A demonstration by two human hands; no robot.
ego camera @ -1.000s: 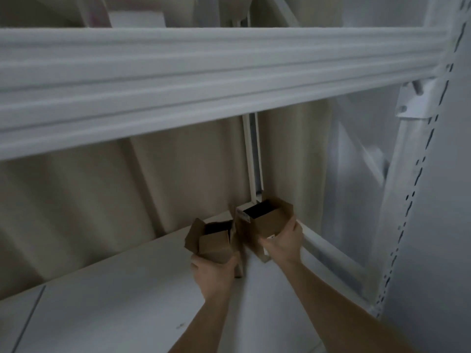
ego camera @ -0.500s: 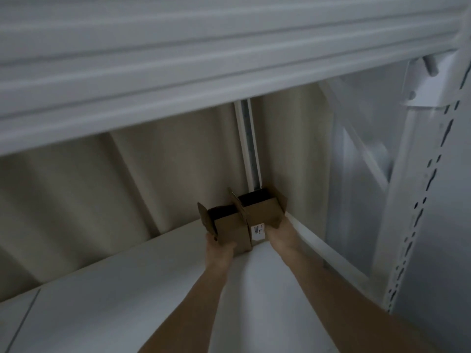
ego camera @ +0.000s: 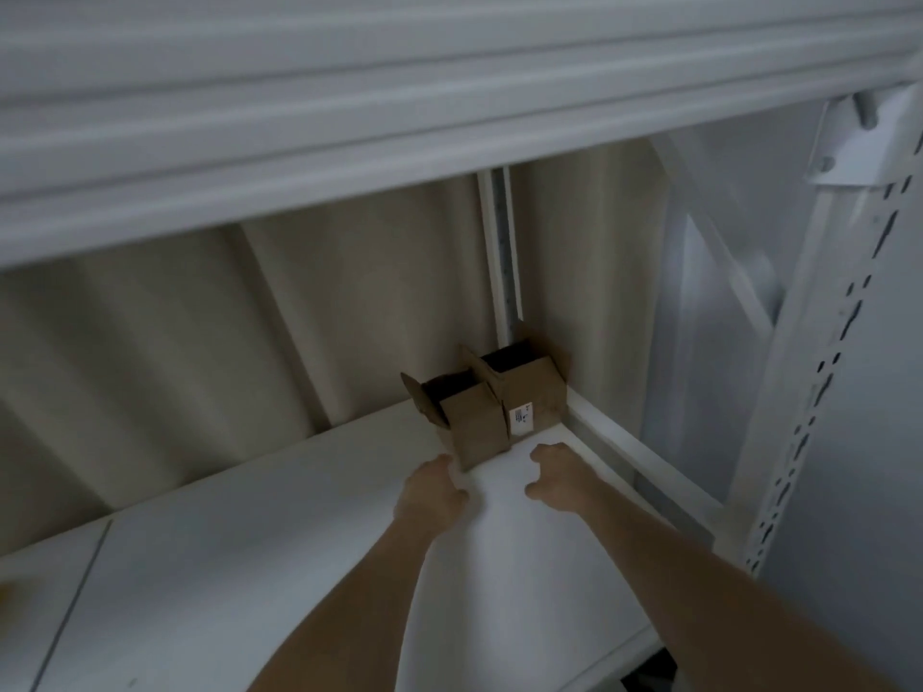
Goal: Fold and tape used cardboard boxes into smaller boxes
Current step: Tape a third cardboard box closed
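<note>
2 small cardboard boxes [ego camera: 492, 404] sit touching side by side, flaps open, in the far right corner of the shelf [ego camera: 225, 566]. Left hand [ego camera: 432, 496] lies nearer, just beside them; right hand [ego camera: 562, 476] near. Both hands are loosely curled, holding nothing.

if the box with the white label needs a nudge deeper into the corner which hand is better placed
Probably the right hand: it hovers empty directly in front of the labelled box, while the left hand sits by the other box.
</note>
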